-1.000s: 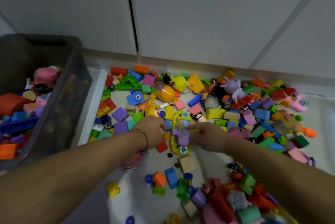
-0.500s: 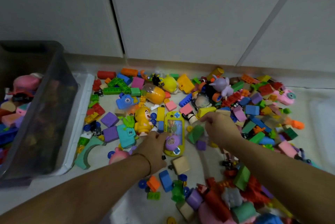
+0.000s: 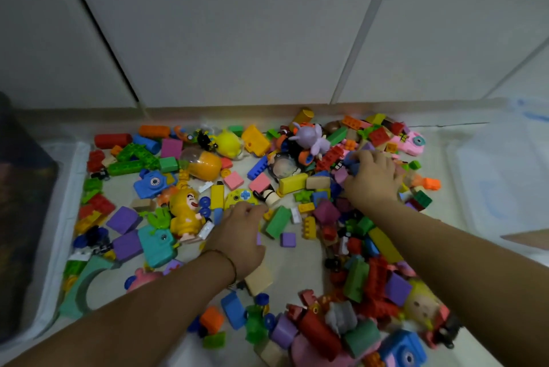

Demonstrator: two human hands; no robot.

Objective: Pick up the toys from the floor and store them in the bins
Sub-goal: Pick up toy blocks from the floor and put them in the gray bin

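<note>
Toys cover the floor: bricks, foam blocks and figures. My left hand (image 3: 237,236) lies palm down over the lower half of a yellow handheld game toy (image 3: 241,197), fingers curled on it. To its left stands a yellow figure (image 3: 184,215). My right hand (image 3: 371,181) reaches into the far right heap, its fingers closed around a blue block (image 3: 352,162). A purple figure (image 3: 312,137) lies just beyond it. The dark storage bin (image 3: 26,194) shows only at the left edge, and its contents are hidden.
White cupboard doors (image 3: 237,24) close off the back. A white tray rim (image 3: 66,218) runs along the left beside the bin. A pale flat lid (image 3: 505,176) lies at the right. Another heap of bricks (image 3: 341,328) sits near my right forearm.
The view has swung right, so the bin has slid almost out of sight. My right hand moved farther out and right into the heap. My left hand slid up onto the yellow game toy.
</note>
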